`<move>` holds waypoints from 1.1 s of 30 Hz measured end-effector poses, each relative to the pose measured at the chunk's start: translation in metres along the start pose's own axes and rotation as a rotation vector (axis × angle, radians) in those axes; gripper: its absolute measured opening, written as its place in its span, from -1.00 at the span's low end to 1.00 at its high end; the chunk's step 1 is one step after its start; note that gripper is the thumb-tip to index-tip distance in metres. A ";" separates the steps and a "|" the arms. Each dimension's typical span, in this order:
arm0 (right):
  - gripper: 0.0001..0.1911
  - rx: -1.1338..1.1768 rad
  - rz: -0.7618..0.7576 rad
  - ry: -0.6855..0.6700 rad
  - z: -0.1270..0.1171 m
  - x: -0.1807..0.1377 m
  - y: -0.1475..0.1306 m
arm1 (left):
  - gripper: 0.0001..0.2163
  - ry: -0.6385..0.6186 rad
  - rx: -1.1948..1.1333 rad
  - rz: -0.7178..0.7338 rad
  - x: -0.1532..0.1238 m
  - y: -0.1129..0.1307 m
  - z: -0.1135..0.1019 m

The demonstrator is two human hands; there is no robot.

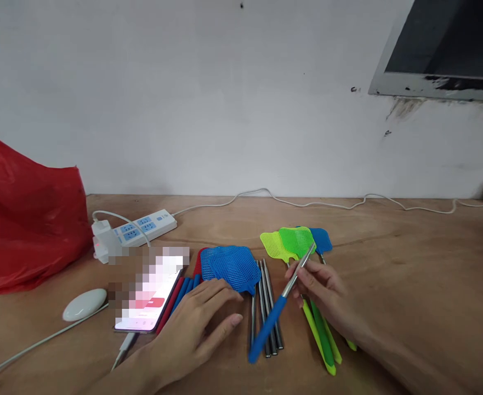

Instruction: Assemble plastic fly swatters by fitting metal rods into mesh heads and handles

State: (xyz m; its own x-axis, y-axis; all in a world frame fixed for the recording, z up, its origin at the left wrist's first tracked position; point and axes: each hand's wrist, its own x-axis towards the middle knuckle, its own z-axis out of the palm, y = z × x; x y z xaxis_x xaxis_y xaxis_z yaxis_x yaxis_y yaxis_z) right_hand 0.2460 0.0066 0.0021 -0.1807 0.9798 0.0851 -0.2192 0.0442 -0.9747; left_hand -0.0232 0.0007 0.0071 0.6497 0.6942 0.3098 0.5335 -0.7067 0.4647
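A metal fly swatter handle (269, 326) with a blue grip slants across my right hand (323, 285), whose fingers pinch its silver shaft near the upper end. My left hand (202, 323) has its fingers stretched out and holds nothing. Just beyond its fingertips lie overlapping blue mesh swatter heads (233, 267), with a red one partly hidden beneath. Several bare metal rods (271, 312) lie side by side between my hands. Under and behind my right hand are swatters with yellow-green (274, 245), green (296, 240) and blue heads (324, 240). Blue and red grip tubes (183, 291) are partly covered by my left hand.
A lit phone (159, 296) with a cable lies at left, beside a white mouse-shaped object (85, 304). Behind are a white charger (105, 241) and a power strip (165, 222). A red plastic bag (31, 225) stands far left. A thin white cord (307, 205) runs along the wall.
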 end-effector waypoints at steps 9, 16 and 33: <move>-0.57 0.071 0.040 0.177 -0.004 0.008 -0.008 | -0.72 -0.032 0.225 -0.045 -0.001 -0.010 0.009; -0.54 -0.092 0.122 0.070 -0.008 0.009 0.005 | -0.57 0.048 0.266 -0.059 -0.003 -0.015 0.010; -0.53 -0.217 0.140 -0.032 -0.004 0.005 -0.002 | -0.43 -0.030 0.189 -0.185 -0.001 -0.017 0.003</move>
State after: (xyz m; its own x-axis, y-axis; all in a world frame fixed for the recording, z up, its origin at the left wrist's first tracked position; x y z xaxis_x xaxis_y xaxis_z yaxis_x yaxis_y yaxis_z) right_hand 0.2497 0.0122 0.0037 -0.2258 0.9728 -0.0508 0.0202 -0.0474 -0.9987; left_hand -0.0310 0.0115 -0.0032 0.5463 0.8114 0.2078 0.7345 -0.5833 0.3468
